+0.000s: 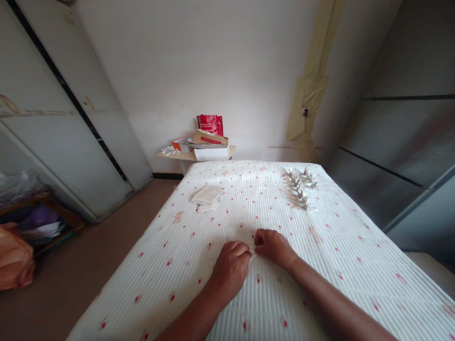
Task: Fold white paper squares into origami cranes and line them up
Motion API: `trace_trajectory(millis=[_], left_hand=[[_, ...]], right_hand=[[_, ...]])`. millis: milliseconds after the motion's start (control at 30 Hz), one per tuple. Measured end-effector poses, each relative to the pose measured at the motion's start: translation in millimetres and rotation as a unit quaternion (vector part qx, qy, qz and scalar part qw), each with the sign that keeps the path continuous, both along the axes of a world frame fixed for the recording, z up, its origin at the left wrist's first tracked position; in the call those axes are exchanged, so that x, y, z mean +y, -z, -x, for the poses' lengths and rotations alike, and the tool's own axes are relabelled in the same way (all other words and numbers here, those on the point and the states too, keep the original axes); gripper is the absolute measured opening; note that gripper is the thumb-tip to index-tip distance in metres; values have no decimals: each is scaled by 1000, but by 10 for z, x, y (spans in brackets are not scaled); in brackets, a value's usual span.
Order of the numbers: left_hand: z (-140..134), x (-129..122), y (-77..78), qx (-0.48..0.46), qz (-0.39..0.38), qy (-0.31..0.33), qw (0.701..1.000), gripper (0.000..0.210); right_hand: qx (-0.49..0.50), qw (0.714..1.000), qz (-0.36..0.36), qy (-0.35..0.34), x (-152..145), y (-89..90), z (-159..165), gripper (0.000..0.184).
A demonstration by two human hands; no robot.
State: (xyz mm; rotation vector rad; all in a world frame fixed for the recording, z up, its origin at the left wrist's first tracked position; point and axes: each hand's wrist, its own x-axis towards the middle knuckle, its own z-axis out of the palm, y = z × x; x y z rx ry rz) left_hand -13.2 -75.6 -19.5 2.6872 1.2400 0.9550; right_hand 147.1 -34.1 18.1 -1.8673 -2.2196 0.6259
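Both hands meet low over the middle of the mattress. My left hand point(232, 263) is closed, its thumb and fingertips pinching one side of a small piece of paper point(252, 248). From the other side my right hand point(273, 246) grips the same paper, fingers curled. Only a narrow whitish strip shows between the hands, so its folded shape is hidden. Ahead and to the left lies a loose stack of printed paper sheets point(208, 195). Folded paper cranes point(300, 189) stand grouped at the far right of the mattress.
The white ribbed mattress point(159, 284) with red spots spreads under my arms. Past its far edge, a small table point(188, 155) bears a white box point(212, 154), a red bag point(210, 124) and a small whitish pile point(170, 150). Cabinets flank both sides; an orange bag point(14, 258) sits at left.
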Motion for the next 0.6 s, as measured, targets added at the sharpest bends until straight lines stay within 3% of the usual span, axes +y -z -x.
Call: trace_trajectory(millis=[600], left_hand=[[109,-108,-203,72,27,22,997,22]], right_hand=[[-3,1000,16,-14,18,16,-18,18]])
